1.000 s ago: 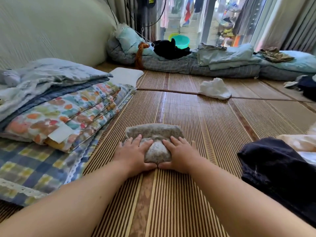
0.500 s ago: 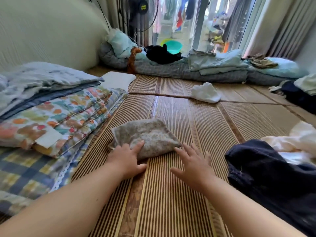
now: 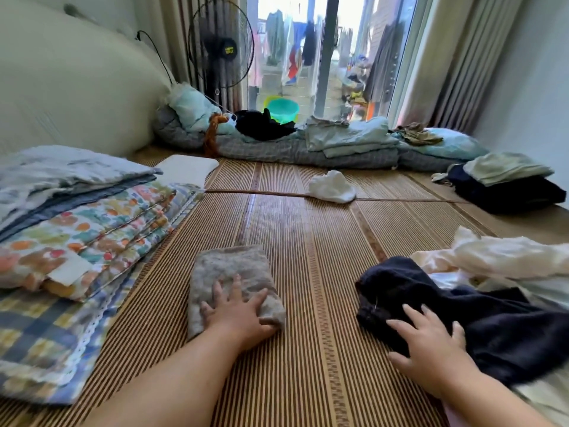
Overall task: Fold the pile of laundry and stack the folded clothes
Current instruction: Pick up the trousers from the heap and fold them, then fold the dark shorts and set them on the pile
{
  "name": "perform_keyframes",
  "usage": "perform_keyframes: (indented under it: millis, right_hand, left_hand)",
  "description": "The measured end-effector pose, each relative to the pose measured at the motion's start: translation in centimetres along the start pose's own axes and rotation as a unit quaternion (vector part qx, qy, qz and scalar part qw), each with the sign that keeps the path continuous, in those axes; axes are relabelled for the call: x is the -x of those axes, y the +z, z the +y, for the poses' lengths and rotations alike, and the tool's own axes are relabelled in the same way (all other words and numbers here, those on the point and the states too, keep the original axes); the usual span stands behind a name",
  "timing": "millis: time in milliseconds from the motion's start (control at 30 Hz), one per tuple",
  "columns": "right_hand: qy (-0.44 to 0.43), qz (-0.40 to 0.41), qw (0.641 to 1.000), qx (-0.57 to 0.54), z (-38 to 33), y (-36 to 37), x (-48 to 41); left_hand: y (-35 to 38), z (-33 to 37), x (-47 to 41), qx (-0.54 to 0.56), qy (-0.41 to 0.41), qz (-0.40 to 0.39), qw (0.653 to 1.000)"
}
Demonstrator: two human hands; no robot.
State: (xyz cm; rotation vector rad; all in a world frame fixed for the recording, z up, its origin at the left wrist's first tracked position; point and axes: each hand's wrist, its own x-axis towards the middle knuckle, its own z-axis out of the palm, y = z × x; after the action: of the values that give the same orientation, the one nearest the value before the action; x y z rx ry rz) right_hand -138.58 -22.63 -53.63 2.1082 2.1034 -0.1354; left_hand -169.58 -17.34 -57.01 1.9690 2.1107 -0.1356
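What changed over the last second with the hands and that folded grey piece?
The right hand let go of the folded grey cloth and moved right, onto the edge of the dark navy garment, fingers spread. The left hand stays flat on the cloth, which remains folded on the mat.

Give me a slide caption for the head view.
Left hand presses folded grey cloth; right hand rests on dark garment.

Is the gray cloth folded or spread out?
Folded. The gray cloth lies as a small thick rectangle on the mat, with the left hand resting flat on its near end.
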Motion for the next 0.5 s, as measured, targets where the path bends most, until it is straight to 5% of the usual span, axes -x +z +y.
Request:
perform_keyframes:
  millis: [333,500]
  right_hand:
    - [0.022,0.001,0.993,0.113,1.3,0.3,0.0]
    - [0.036,0.033,0.988,0.149,1.3,-0.7,1.8]
  left_hand:
    - [-3.5,-11.5,-3.7,-0.067,0.015,-0.056,0.996]
    - [-4.2,-7.5,-2.2,-0.046,0.056,-0.030,0.997]
